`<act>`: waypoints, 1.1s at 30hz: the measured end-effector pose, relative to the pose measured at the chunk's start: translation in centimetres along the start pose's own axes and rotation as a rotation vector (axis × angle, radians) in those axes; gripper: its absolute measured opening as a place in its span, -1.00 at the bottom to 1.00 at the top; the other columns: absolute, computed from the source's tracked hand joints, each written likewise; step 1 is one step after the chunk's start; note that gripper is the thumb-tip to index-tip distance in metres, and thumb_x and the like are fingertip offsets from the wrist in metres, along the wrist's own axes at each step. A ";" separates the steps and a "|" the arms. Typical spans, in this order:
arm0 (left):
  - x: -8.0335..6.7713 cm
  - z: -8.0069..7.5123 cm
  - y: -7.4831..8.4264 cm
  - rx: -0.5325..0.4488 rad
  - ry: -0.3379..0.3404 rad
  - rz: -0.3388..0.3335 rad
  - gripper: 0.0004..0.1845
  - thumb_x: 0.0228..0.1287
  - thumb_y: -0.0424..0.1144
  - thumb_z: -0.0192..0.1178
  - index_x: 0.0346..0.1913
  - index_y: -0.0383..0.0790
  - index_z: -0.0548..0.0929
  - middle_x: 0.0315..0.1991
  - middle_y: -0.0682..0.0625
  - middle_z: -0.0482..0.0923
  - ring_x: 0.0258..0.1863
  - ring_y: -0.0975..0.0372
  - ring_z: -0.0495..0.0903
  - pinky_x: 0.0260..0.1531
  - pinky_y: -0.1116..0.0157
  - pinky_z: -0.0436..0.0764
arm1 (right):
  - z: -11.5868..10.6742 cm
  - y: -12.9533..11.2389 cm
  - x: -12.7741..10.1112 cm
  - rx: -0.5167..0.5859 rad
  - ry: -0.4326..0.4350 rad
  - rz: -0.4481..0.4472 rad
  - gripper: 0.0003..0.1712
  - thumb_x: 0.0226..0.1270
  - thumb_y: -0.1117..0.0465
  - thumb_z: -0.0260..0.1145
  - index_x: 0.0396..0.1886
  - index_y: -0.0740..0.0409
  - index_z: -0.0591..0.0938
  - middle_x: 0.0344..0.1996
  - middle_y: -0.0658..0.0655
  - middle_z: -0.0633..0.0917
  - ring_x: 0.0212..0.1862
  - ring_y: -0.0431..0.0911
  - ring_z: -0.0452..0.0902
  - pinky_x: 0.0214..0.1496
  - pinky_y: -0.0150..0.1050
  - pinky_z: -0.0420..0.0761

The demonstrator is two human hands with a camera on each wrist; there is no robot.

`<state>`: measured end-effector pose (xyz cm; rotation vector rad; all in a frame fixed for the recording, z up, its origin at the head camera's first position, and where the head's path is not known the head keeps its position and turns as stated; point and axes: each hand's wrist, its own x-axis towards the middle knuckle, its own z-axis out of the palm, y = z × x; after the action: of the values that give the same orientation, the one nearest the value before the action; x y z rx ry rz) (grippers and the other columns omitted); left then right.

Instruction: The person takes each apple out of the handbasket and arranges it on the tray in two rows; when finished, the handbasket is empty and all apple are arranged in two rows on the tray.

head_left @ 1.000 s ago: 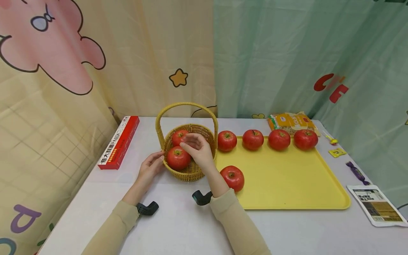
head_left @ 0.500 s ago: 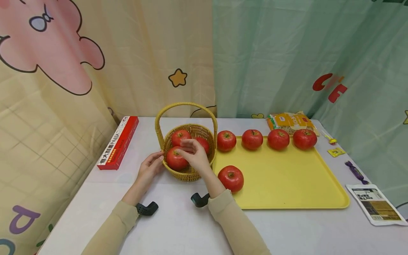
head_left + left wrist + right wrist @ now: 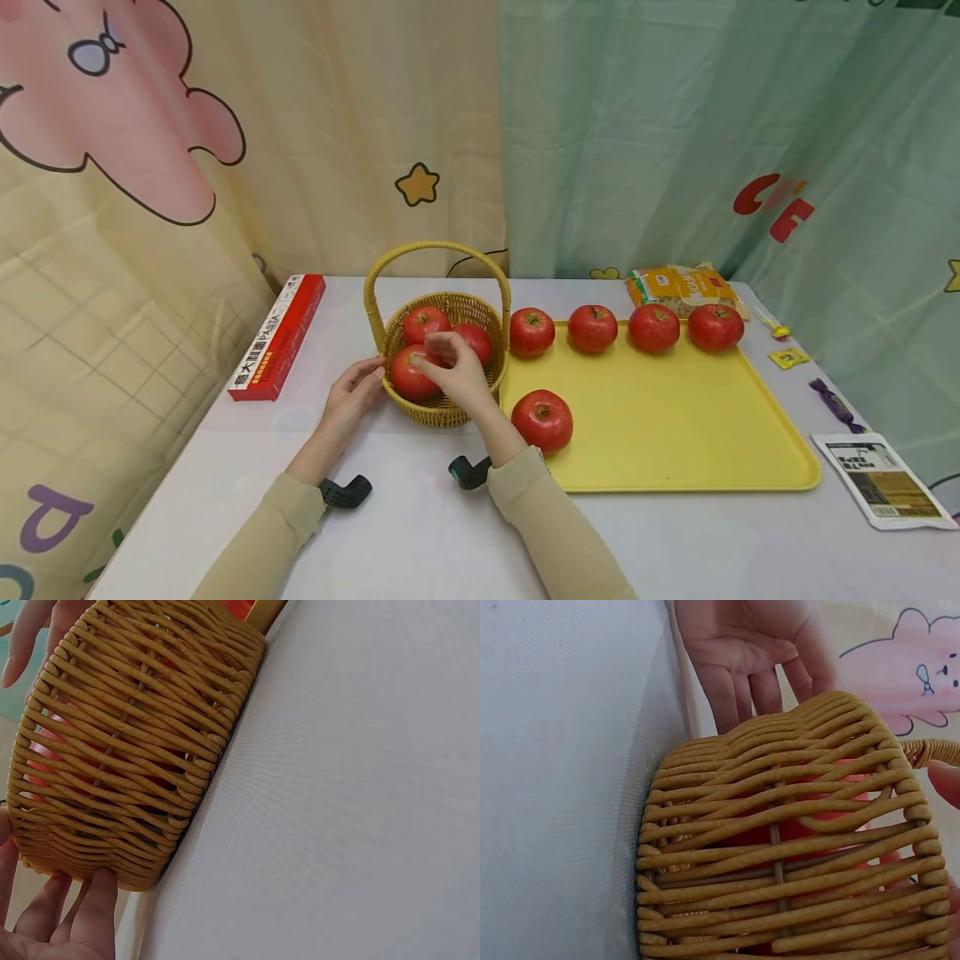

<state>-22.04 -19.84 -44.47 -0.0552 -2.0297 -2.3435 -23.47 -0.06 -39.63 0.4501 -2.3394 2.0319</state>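
Observation:
A round wicker basket (image 3: pixel 442 414) with a tall handle holds three red apples: a front apple (image 3: pixel 411 377), a back apple (image 3: pixel 425 323) and a right apple (image 3: pixel 478 342). My left hand (image 3: pixel 351 398) rests at the basket's left side. In the left wrist view, its fingers (image 3: pixel 94 915) lie against the outside of the woven wall. Over the basket, my right hand (image 3: pixel 461 375) has its thumb above the front apple and its fingers bent between the apples. A gap shows between thumb and fingers; the fingertips' contact with the apples is unclear.
A yellow tray (image 3: pixel 675 417) to the right bears more apples: several along its back edge and one near apple (image 3: pixel 542 422) by my right forearm. A red pasta box (image 3: pixel 277 337) lies left. A pasta bag (image 3: pixel 686 287), candies (image 3: pixel 787 358) and a white pouch (image 3: pixel 885 482) lie right.
My right hand has shifted down and toward the front of the basket, so the right apple, earlier hidden behind it, shows. My left hand stays at the basket's side.

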 end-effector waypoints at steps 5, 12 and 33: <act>-0.1 0.0 0.0 0.005 -0.006 0.008 -0.50 0.38 -0.20 0.09 0.24 -0.47 0.31 -0.08 0.13 0.51 -0.13 0.37 0.57 -0.05 0.37 0.55 | 0.0 0.1 0.0 -0.045 -0.024 0.011 -0.45 0.12 0.11 0.43 0.10 0.08 0.48 0.07 0.08 0.55 0.15 -0.08 0.42 0.26 -0.19 0.37; 0.0 0.0 -0.1 0.000 -0.004 0.004 -0.50 0.38 -0.20 0.10 0.24 -0.46 0.31 -0.07 0.13 0.50 -0.12 0.36 0.57 -0.06 0.37 0.55 | -0.1 0.2 0.1 -0.055 -0.039 0.040 -0.41 0.09 0.08 0.45 0.12 0.05 0.47 0.10 0.06 0.53 0.17 -0.08 0.39 0.26 -0.19 0.37; 0.0 -0.1 -0.2 0.013 -0.008 0.005 -0.56 0.36 -0.17 0.13 0.18 -0.34 0.41 0.01 0.10 0.47 -0.10 0.35 0.56 -0.06 0.37 0.56 | -0.3 0.0 0.4 -0.177 -0.114 0.130 -0.20 0.06 -0.02 0.45 0.28 0.04 0.34 0.23 0.03 0.41 0.26 -0.04 0.28 0.27 -0.02 0.35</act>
<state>-22.08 -19.89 -44.66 -0.0701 -2.0462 -2.3302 -23.94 0.16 -39.47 0.4284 -2.6532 1.8720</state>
